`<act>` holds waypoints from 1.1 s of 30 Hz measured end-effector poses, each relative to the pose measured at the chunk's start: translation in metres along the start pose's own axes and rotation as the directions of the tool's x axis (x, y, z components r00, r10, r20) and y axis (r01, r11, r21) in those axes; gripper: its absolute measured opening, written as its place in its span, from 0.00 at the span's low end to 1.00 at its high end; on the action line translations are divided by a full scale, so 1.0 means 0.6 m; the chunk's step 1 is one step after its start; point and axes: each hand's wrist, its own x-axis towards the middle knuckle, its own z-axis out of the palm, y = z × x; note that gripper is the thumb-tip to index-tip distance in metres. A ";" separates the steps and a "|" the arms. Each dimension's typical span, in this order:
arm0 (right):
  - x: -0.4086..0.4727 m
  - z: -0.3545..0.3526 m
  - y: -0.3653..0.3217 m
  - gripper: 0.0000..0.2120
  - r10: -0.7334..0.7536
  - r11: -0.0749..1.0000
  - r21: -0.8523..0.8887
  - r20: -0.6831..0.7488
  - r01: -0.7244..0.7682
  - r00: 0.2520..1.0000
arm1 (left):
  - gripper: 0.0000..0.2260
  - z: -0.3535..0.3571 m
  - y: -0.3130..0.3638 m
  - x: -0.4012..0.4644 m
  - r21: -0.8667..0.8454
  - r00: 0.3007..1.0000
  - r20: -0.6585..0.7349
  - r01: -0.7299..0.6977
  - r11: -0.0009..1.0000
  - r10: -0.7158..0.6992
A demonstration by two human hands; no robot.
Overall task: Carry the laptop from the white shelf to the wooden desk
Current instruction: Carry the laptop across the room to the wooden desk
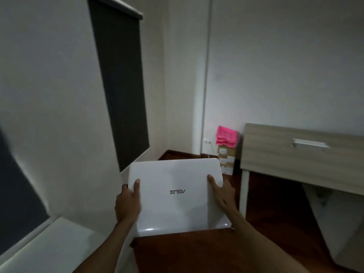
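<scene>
A closed white laptop [175, 196] with a dark logo on its lid is held in the air above the dark wooden floor, lid up. My left hand [128, 201] grips its left edge, thumb on the lid. Along the right edge lies my right hand [222, 194], thumb on top and fingers underneath. The wooden desk [275, 152] stands at the right, its drawer front with a silver handle [310, 143] facing me. A white surface [49, 245], possibly the shelf, shows at the lower left.
A dark roller blind [120, 81] hangs on the left wall. In the corner, pink trays [227, 136] sit on stacked cardboard boxes [226, 158]. Under the desk are a white leg [244, 194] and a white cabinet [338, 229].
</scene>
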 end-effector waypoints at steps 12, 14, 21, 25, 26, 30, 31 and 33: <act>0.151 -0.368 0.143 0.34 0.136 0.987 -0.031 -0.356 -0.157 0.924 | 0.35 0.405 0.237 -0.098 -0.159 0.936 0.295 -0.148 0.976 0.190; 0.179 -0.392 0.158 0.33 0.151 0.985 -0.019 -0.384 -0.172 0.911 | 0.28 0.449 0.263 -0.096 -0.177 0.928 0.303 -0.169 0.970 0.217; 0.324 -0.428 0.188 0.32 0.190 0.980 0.020 -0.410 -0.200 0.892 | 0.29 0.617 0.306 -0.039 -0.149 0.914 0.327 -0.201 0.968 0.240; 0.440 -0.430 0.195 0.36 0.192 0.981 0.048 -0.421 -0.190 0.886 | 0.25 0.720 0.347 0.018 -0.153 0.908 0.340 -0.204 0.967 0.245; 0.473 -0.432 0.195 0.37 0.199 0.979 0.052 -0.428 -0.196 0.881 | 0.24 0.750 0.359 0.035 -0.162 0.908 0.345 -0.193 0.968 0.239; 0.602 -0.450 0.189 0.33 0.211 0.976 0.050 -0.449 -0.212 0.868 | 0.20 0.861 0.420 0.093 -0.137 0.906 0.359 -0.187 0.973 0.225; 0.625 -0.456 0.187 0.31 0.211 0.976 0.047 -0.446 -0.213 0.870 | 0.19 0.881 0.434 0.101 -0.145 0.903 0.365 -0.185 0.972 0.227; 0.672 -0.468 0.191 0.30 0.216 0.975 0.055 -0.445 -0.214 0.869 | 0.20 0.924 0.454 0.118 -0.135 0.903 0.343 -0.227 0.965 0.260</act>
